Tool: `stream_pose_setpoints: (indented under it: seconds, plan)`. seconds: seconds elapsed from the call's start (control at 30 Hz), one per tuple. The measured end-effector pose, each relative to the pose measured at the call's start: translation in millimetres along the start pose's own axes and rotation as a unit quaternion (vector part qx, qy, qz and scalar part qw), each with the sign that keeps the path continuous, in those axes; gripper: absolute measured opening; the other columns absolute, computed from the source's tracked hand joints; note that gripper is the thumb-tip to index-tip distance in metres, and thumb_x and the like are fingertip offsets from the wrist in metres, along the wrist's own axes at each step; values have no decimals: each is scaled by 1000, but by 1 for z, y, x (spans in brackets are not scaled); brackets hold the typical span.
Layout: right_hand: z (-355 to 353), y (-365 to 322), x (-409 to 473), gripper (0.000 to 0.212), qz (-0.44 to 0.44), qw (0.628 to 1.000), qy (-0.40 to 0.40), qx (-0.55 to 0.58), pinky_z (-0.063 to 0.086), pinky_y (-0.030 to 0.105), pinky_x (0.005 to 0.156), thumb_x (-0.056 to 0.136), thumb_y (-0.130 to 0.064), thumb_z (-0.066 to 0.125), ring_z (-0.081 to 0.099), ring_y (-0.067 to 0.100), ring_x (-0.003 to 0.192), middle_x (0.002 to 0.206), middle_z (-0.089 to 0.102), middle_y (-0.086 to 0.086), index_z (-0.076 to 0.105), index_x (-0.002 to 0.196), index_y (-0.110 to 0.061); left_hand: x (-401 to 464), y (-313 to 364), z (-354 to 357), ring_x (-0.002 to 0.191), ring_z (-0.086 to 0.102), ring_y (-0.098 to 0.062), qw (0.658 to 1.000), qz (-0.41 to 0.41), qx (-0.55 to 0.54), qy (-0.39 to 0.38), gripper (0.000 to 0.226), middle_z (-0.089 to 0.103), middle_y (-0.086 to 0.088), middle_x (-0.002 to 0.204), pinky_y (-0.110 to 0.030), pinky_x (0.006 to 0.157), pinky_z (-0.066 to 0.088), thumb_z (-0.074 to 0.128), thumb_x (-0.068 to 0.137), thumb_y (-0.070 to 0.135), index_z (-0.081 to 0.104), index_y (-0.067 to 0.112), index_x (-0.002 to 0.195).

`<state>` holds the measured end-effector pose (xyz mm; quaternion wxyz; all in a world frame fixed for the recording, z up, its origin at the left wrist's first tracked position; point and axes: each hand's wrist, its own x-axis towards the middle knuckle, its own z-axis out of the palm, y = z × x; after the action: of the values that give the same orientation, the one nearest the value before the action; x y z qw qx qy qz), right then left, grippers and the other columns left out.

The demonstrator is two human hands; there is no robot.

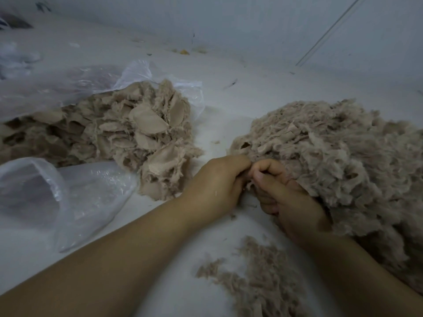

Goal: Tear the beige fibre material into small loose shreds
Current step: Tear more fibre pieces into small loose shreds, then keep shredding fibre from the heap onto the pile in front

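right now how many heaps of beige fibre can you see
3: one heap spilling from the plastic bag at left, one big heap at right, one small scatter nearest the camera.

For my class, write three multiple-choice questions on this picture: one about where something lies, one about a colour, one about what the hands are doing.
1. Where does the pile of larger fabric pieces lie?
A. spilling from a clear plastic bag
B. in a basket
C. on a chair

2. What colour is the fluffy pile?
A. blue
B. beige
C. black

3. What are the left hand and right hand doing?
A. lying flat
B. waving
C. pinching a small tuft between them

Answers: 1 A, plastic surrounds it; 2 B, pale brown fibre; 3 C, fingers are curled together.
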<state>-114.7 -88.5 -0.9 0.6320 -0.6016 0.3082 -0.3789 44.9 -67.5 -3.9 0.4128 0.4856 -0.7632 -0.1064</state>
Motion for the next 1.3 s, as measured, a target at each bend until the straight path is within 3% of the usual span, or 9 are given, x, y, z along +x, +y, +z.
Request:
stream_pose_setpoints:
  seconds: [0.1, 0.27, 0.4, 0.5, 0.63, 0.83, 1.0, 1.13, 1.3]
  plan:
    - [2, -1, 3, 11, 11, 1000, 21, -10, 19, 18, 38, 100, -19, 40, 18, 8, 46, 58, 27, 2, 50, 102, -14, -3, 2, 0, 65, 45, -8, 999, 2, -43, -1, 7, 54, 0, 75, -11, 57, 34, 48, 88, -2, 55, 0, 87]
    - [5, 0, 6, 27, 54, 997, 52, -26, 18, 15, 37, 104, -24, 33, 24, 2, 42, 55, 32, -4, 59, 109, -26, -3, 1, 3, 65, 42, -5, 992, -47, -109, 32, 5, 44, 3, 74, -17, 58, 34, 42, 92, 6, 46, 4, 92]
    - [6, 1, 6, 28, 71, 995, 64, -27, 19, 15, 36, 105, -23, 33, 23, 2, 41, 56, 31, -2, 56, 89, -17, -1, 0, 4, 68, 45, -19, 989, -43, -132, 41, 9, 45, 0, 77, -27, 60, 38, 41, 91, 0, 48, 6, 92]
    - [5, 2, 7, 26, 88, 993, 75, -33, 19, 16, 38, 105, -22, 33, 23, 2, 41, 55, 32, -3, 54, 93, -12, -2, -1, 7, 75, 52, -20, 989, -45, -139, 24, 9, 51, -1, 83, -33, 68, 45, 44, 91, 3, 52, 7, 91]
    - [8, -1, 8, 31, 113, 987, 105, -32, 23, 14, 37, 105, -21, 35, 26, 2, 40, 55, 34, -3, 62, 92, -17, -5, 4, 5, 95, 62, -42, 978, -59, -200, 6, 11, 64, -23, 97, -55, 79, 50, 46, 93, 3, 57, 0, 92]
    - [6, 0, 6, 30, 146, 980, 124, -58, 29, 9, 33, 104, -23, 40, 43, -2, 32, 40, 50, -15, 60, 82, -20, -10, 17, -1, 70, 59, -15, 963, -40, -254, 84, 13, 62, -7, 76, -30, 64, 48, 54, 91, -1, 64, -1, 83]
    - [3, 5, 11, 33, 118, 987, 98, -50, 22, 16, 35, 105, -20, 36, 25, 2, 38, 52, 36, -7, 59, 81, -18, -12, 23, -7, 69, 61, -1, 930, -63, -346, 103, 23, 63, 12, 74, -18, 65, 47, 50, 85, -11, 63, 8, 80]
    - [-2, 9, 14, 34, 126, 984, 103, -71, 18, 21, 39, 105, -21, 34, 24, 4, 39, 55, 34, -3, 48, 74, -19, -12, 22, -17, 61, 57, -8, 890, -117, -424, 119, 34, 63, 7, 68, -22, 60, 47, 49, 75, -7, 67, 21, 73]
    - [0, 5, 10, 29, 134, 988, 72, -24, 25, 15, 36, 104, -29, 34, 28, 2, 38, 49, 36, -12, 63, 107, -23, -14, 9, -13, 44, 55, -15, 871, -275, -404, 51, 30, 55, -6, 56, -23, 43, 47, 50, 84, -14, 58, 11, 69]
